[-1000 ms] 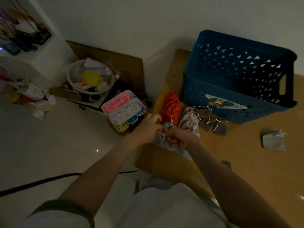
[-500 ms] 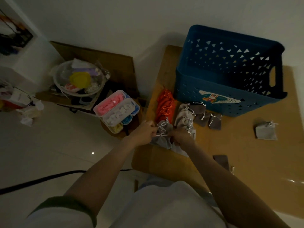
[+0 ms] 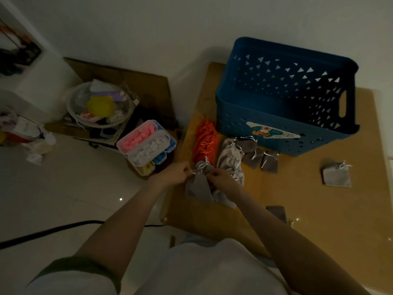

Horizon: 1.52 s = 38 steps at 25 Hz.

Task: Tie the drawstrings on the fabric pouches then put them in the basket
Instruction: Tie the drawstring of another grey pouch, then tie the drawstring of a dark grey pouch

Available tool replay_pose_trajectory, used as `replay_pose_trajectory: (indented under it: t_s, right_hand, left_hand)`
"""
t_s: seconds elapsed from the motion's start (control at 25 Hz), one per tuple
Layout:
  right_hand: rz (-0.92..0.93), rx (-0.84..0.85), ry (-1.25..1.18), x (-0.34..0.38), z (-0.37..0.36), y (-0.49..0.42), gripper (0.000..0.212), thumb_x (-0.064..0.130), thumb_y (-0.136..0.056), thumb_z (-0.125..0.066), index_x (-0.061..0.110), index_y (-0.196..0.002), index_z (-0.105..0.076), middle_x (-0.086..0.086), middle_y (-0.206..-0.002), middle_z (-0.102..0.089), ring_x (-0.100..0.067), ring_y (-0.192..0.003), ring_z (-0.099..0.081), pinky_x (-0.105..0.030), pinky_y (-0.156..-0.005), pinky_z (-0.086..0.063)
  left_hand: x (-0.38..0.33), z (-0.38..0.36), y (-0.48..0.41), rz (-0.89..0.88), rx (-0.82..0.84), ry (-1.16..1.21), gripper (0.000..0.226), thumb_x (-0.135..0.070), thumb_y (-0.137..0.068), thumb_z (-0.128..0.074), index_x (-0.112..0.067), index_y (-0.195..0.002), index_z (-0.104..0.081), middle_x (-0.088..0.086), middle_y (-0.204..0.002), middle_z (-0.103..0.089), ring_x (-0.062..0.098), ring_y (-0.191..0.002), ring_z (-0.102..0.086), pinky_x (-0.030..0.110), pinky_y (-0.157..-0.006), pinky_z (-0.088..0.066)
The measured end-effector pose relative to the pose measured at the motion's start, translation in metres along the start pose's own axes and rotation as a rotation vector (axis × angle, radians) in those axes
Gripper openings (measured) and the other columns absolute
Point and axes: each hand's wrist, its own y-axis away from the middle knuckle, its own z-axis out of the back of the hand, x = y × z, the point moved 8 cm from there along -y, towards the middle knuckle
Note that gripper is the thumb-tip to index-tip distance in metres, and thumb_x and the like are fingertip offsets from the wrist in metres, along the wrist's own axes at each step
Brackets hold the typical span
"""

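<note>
The left hand (image 3: 178, 173) and right hand (image 3: 220, 177) are pinched on the cords of a grey pouch (image 3: 198, 184), held at the table's (image 3: 319, 209) near-left edge for knotting; the basket (image 3: 285, 116) waits beyond.

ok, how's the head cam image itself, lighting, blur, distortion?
Head view: dim and underexposed overall; wide-angle distortion bows the table edge and blue basket; left hand and right hand pinching the drawstring of the grey pouch look soft, cord detail barely readable; one small glint on the floor.
</note>
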Motion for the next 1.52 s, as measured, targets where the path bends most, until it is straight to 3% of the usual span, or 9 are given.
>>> replay_pose_trajectory:
  t_s: [0.12,0.24,0.32,0.48,0.84,1.08,1.2,1.36,1.52]
  right_hand:
    - [-0.016,0.038,0.016,0.002,0.015,-0.001,0.015,0.016,-0.094,-0.053,0.005,-0.099,-0.063,-0.008,-0.079,-0.063,-0.021,-0.073,-0.061,-0.04,-0.071,-0.053]
    - [0.14,-0.273,0.141,0.013,0.073,0.001,0.019,0.015,-0.093,-0.052,0.006,-0.109,-0.059,-0.01,-0.098,-0.061,-0.025,-0.088,-0.06,-0.035,-0.071,-0.047]
    - [0.26,-0.453,0.359,0.016,0.109,0.001,0.035,0.017,-0.092,-0.053,0.009,-0.126,-0.05,-0.013,-0.128,-0.051,-0.033,-0.115,-0.049,-0.04,-0.089,-0.043]
    - [0.121,-0.216,0.776,-0.01,0.125,-0.024,0.063,0.031,-0.098,-0.041,0.026,-0.153,-0.01,0.003,-0.161,-0.006,-0.032,-0.144,-0.01,-0.056,-0.111,-0.018]
    - [0.009,-0.346,0.813,-0.072,0.191,-0.009,0.057,0.03,-0.097,-0.044,0.027,-0.15,-0.022,0.002,-0.16,-0.012,-0.029,-0.144,-0.01,-0.047,-0.112,-0.015]
    - [0.027,-0.679,0.523,-0.089,0.255,0.025,0.058,0.037,-0.086,-0.033,0.01,-0.135,-0.047,-0.014,-0.134,-0.047,-0.037,-0.118,-0.042,-0.046,-0.095,-0.034]
    - [-0.216,-0.86,0.341,-0.132,0.296,0.046,0.058,0.014,-0.091,-0.046,0.004,-0.145,-0.027,-0.022,-0.142,-0.036,-0.041,-0.127,-0.035,-0.048,-0.101,-0.033]
    - [-0.265,-0.779,0.258,-0.152,0.311,0.047,0.07,0.012,-0.092,-0.049,0.014,-0.152,-0.012,-0.018,-0.152,-0.025,-0.043,-0.135,-0.027,-0.055,-0.106,-0.029]
    - [-0.197,-0.773,0.129,-0.156,0.314,0.05,0.029,0.018,-0.098,-0.04,0.007,-0.126,-0.037,-0.017,-0.102,-0.059,-0.041,-0.096,-0.058,-0.043,-0.071,-0.044]
  left_hand:
    - [-0.016,0.003,-0.006,-0.044,-0.066,-0.111,0.01,-0.03,-0.093,-0.056,-0.022,-0.088,-0.052,-0.001,-0.085,-0.055,0.011,-0.073,-0.051,0.025,-0.059,-0.038]
    - [-0.044,0.029,-0.009,-0.173,-0.349,0.094,0.008,-0.028,-0.092,-0.057,-0.026,-0.084,-0.054,-0.008,-0.08,-0.057,0.009,-0.075,-0.056,0.024,-0.063,-0.042]
    - [-0.066,0.037,-0.014,-0.231,-0.439,0.11,0.005,-0.026,-0.092,-0.055,-0.026,-0.087,-0.054,-0.009,-0.081,-0.057,0.006,-0.077,-0.056,0.023,-0.066,-0.044]
    - [-0.119,0.018,-0.03,-0.329,-0.315,-0.026,0.009,-0.019,-0.095,-0.05,-0.022,-0.099,-0.058,-0.006,-0.096,-0.059,0.008,-0.088,-0.056,0.024,-0.074,-0.046]
    - [-0.185,-0.03,-0.064,-0.406,-0.249,-0.159,0.017,-0.02,-0.099,-0.043,-0.017,-0.108,-0.057,-0.001,-0.104,-0.056,0.014,-0.092,-0.056,0.032,-0.082,-0.048]
    - [-0.265,-0.094,-0.082,-0.393,-0.044,-0.109,0.024,-0.023,-0.101,-0.039,-0.024,-0.123,-0.049,0.001,-0.109,-0.057,0.015,-0.09,-0.058,0.029,-0.073,-0.052]
    - [-0.296,-0.127,-0.088,-0.408,0.056,-0.126,0.031,-0.02,-0.101,-0.038,-0.025,-0.131,-0.046,0.004,-0.12,-0.057,0.017,-0.1,-0.058,0.028,-0.077,-0.05]
    - [-0.324,-0.156,-0.093,-0.403,0.171,-0.12,0.039,-0.017,-0.101,-0.037,-0.025,-0.139,-0.04,0.006,-0.133,-0.05,0.022,-0.116,-0.051,0.035,-0.093,-0.048]
    - [-0.33,-0.174,-0.105,-0.317,0.191,-0.122,0.039,-0.018,-0.1,-0.038,-0.019,-0.139,-0.038,0.009,-0.138,-0.043,0.024,-0.117,-0.048,0.036,-0.094,-0.046]
